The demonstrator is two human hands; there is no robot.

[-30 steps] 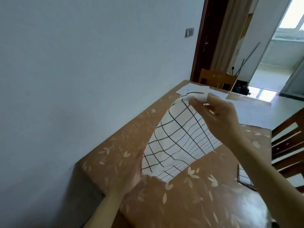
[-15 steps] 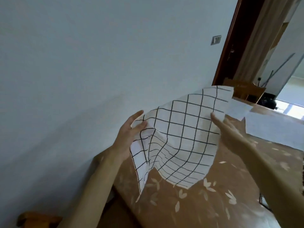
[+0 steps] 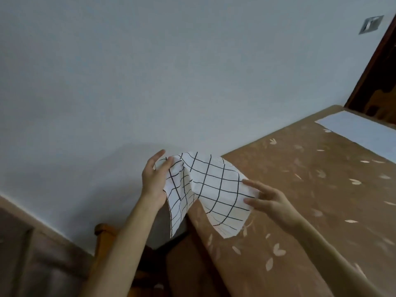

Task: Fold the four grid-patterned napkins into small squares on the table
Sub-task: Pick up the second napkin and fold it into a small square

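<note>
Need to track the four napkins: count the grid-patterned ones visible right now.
1: the grid-patterned napkin is held in the air by the left hand and right hand, over the table's near corner. Others may lie outside the frame.

Single head-worn wide-angle view, no second view to overlap. Looks forward and down, tilted, close over the near left corner of the worktop (image 3: pixel 304 189). Pale wall (image 3: pixel 150 71) fills the upper and left frame; door frame (image 3: pixel 372 71) at far right. Both forearms enter from the near edge.
</note>
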